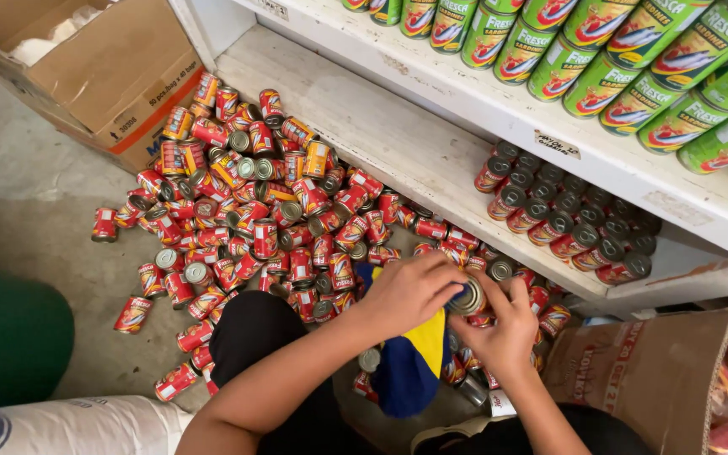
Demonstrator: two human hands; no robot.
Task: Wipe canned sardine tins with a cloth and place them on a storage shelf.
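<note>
Head view, looking down at floor and lower shelves. Left hand (406,291) is curled over a blue-and-yellow cloth (410,362), pressing it against the end of a small can (468,297); fingers closed on the cloth, thumb side toward the can. Right hand (505,324) cups the same can from the other side and below, fingers wrapped partly round its body, so the can sits between both hands w/ its silver lid showing. Cloth hangs down from the left hand over the person's dark-clad knee (254,337).

Behind the hands: a loose heap of red cans (246,211) spread on the concrete floor (35,236), some upright, most on their sides; heap reaches from the cardboard box (103,76) at upper left to just beside the hands. Lowest shelf (381,126), bare white wood at left, carries a neat block of red cans (566,215) at right, well apart from the heap. Shelf above holds rows of green cans (600,59). Brown carton (642,371) stands near the right hand, lower right. White sack (69,425) lies at lower left.
</note>
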